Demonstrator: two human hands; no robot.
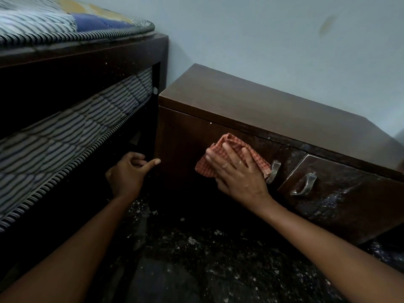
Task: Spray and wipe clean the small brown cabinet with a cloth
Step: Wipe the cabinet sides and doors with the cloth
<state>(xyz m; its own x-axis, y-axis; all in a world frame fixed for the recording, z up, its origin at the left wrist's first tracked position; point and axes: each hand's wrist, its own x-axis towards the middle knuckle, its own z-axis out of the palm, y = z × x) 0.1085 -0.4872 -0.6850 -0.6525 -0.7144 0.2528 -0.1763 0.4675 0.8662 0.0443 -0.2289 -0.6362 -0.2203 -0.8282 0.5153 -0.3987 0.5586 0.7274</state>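
The small brown cabinet (251, 106) stands against the wall, right of the bed. Its left door is closed and its right door (341, 193) stands slightly ajar; each has a metal handle. My right hand (238, 171) lies flat, fingers spread, pressing an orange checked cloth (231, 147) against the left door just left of its handle (274, 171). My left hand (129, 173) is at the cabinet's left front edge: the thumb touches the edge and the fingers curl into the dark gap beside the bed frame. No spray bottle is in view.
A dark wooden bed frame (161, 62) with two striped mattresses fills the left side, nearly touching the cabinet. The dark speckled floor (207, 259) lies below my arms. A pale blue wall (262, 40) rises behind the cabinet.
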